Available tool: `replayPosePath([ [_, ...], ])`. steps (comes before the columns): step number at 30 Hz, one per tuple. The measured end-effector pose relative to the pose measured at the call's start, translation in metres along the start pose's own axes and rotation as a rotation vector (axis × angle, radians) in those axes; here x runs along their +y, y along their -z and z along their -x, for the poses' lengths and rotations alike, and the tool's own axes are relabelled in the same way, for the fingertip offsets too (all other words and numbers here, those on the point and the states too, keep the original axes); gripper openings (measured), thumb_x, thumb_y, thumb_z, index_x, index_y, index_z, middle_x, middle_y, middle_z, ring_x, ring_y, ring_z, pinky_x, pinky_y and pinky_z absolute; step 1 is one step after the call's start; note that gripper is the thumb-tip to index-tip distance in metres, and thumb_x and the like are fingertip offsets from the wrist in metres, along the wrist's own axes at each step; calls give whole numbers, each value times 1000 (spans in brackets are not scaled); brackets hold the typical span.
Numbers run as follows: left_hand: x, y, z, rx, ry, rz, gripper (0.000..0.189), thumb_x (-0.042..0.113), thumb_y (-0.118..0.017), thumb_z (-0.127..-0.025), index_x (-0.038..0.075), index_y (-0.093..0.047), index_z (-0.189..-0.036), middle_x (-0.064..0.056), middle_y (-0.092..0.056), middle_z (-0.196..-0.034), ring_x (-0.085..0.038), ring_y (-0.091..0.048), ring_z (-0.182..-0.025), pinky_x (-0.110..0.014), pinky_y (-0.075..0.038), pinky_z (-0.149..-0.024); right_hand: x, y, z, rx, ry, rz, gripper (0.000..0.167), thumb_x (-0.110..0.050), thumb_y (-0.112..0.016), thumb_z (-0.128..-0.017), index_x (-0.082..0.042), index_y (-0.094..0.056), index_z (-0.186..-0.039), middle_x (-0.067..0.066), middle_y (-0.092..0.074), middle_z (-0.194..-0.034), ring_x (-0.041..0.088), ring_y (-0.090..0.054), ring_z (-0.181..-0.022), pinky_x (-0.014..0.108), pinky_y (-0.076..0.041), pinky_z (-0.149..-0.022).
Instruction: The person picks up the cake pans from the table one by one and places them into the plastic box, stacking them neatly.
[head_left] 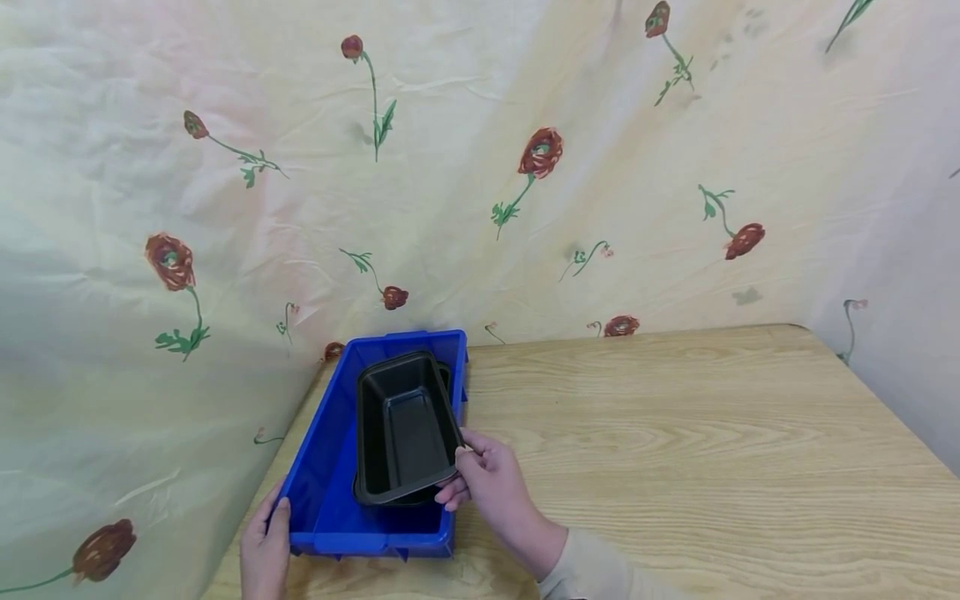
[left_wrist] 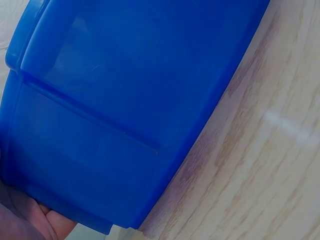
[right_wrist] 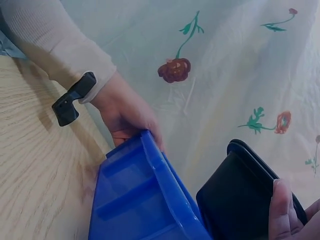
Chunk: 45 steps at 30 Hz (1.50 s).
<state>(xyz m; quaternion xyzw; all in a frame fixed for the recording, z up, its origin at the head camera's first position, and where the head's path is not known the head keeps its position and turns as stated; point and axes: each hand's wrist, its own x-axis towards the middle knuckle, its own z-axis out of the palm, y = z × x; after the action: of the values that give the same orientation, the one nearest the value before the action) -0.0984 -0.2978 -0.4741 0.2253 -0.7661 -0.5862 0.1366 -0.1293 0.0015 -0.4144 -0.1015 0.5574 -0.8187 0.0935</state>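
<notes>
A black loaf pan (head_left: 412, 425) is tilted over the blue plastic bin (head_left: 322, 500), and my right hand (head_left: 487, 479) pinches its near right corner between thumb and fingers. The dark rim of a second pan (head_left: 446, 375) shows just under it, mostly hidden. My left hand (head_left: 266, 542) grips the bin's near left corner, thumb over the rim. In the left wrist view the bin's outer wall (left_wrist: 115, 100) fills most of the picture, with part of the left hand (left_wrist: 30, 220) at its rim. The right wrist view shows right-hand fingers (right_wrist: 285, 215) against the loaf pan (right_wrist: 240, 195).
The bin stands at the left end of a wood-grain table (head_left: 675, 450). A flower-print cloth (head_left: 450, 167) hangs behind the table and along its left side. A small black device (right_wrist: 72, 100) is strapped on the left wrist.
</notes>
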Motion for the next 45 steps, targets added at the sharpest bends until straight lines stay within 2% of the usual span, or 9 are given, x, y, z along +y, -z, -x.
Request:
replayPosePath([
  [18, -1, 1, 1, -9, -12, 19, 52, 24, -38, -113, -3, -36, -158, -29, -33, -160, -50, -31, -145, -65, -27, -117, 13, -14, -11, 76, -35, -23, 50, 2, -38, -108, 26, -23, -149, 34, -70, -96, 11, -67, -58, 24, -60, -58],
  [21, -3, 0, 1, 13, -34, 2, 50, 24, -39, -113, -1, -41, -157, -25, -39, -158, -43, -37, -143, -39, -38, -115, 17, -15, -15, 98, -36, -26, 47, 1, -38, -108, 24, -28, -149, 35, -70, -98, 11, -68, -58, 25, -60, -58],
  [24, -5, 0, 1, 38, -51, -15, 49, 24, -42, -112, 1, -45, -155, -23, -43, -156, -27, -47, -135, -12, -40, -95, 19, -17, -17, 119, -42, -24, 45, 1, -38, -109, 21, -34, -148, 33, -71, -96, 12, -68, -59, 25, -60, -59],
  [27, -6, 0, 0, 55, -51, -20, 48, 25, -44, -112, 2, -47, -154, -22, -44, -155, -11, -50, -126, -4, -37, -84, 20, -17, -20, 127, -44, -19, 43, 0, -38, -109, 19, -38, -147, 32, -71, -95, 13, -69, -60, 26, -61, -59],
  [30, -6, 0, 0, 51, -43, -10, 48, 24, -42, -112, 2, -46, -154, -22, -43, -156, -18, -49, -132, -11, -39, -97, 23, -17, -22, 125, -44, -12, 42, 1, -38, -109, 18, -39, -147, 34, -71, -96, 13, -69, -60, 26, -61, -60],
  [36, -6, -1, 0, 25, -33, 20, 50, 22, -38, -113, -2, -40, -156, -26, -37, -158, -45, -34, -144, -61, -28, -118, 27, -16, -22, 111, -63, 26, 49, -1, -42, -109, 22, -28, -150, 31, -72, -93, 17, -72, -63, 27, -61, -59],
  [39, -6, -1, 0, 24, -31, 21, 49, 22, -39, -113, -1, -40, -156, -25, -38, -158, -44, -36, -143, -42, -36, -117, 28, -16, -20, 101, -86, 48, 55, -2, -44, -109, 24, -19, -151, 27, -74, -91, 16, -70, -60, 26, -59, -55],
  [43, -5, -1, 1, 21, -24, 18, 51, 24, -39, -113, 0, -40, -157, -25, -38, -159, -44, -36, -143, -42, -37, -116, 27, -14, -17, 72, -133, 78, 59, -3, -46, -109, 22, -16, -153, 25, -75, -92, 10, -65, -50, 22, -55, -48],
  [45, -4, -1, 1, 27, -24, 19, 51, 24, -39, -113, -1, -40, -157, -25, -38, -158, -44, -36, -143, -55, -31, -118, 25, -12, -17, 50, -163, 101, 60, -3, -47, -108, 22, -17, -153, 24, -75, -93, 9, -63, -48, 21, -53, -45],
])
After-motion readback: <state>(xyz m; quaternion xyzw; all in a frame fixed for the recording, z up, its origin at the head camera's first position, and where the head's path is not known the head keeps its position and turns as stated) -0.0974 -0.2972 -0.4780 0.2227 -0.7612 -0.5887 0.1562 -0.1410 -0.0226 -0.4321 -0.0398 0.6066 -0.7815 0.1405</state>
